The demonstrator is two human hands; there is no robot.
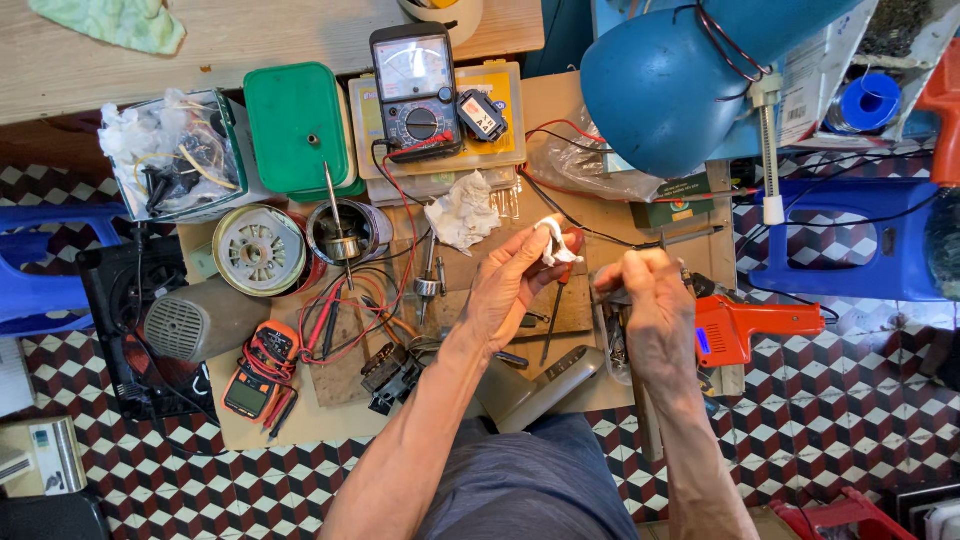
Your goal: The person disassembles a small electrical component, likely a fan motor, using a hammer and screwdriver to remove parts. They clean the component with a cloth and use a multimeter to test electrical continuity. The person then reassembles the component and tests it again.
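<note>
White cloth or tape scrap [552, 240] sits pinched at the fingertips of the left hand [512, 285], raised above the middle of the tabletop [300, 420], with what looks like a red-handled screwdriver [560, 290] running down from the same grip; how the two join is too small to tell. The right hand [655, 310] is curled shut just beside it, its fingers closed around a small dark part that its knuckles mostly hide. Judging by the pose, the step in hand is fine work with the white scrap on the tool or part held between both hands, and the next move seems to call for a steady pinch and close alignment of the two hands. Behind them lies a crumpled white tissue [462, 212], and farther back an analog multimeter [415, 90] rests on a yellow case [500, 110] beside a green plastic box [297, 125]. To the left stand a metal wire spool [260, 250] and an orange digital meter [262, 368] among red and black leads. An orange tool [745, 330] lies right of the right hand, and a blue lamp shade [690, 80] hangs over the far right.
</note>
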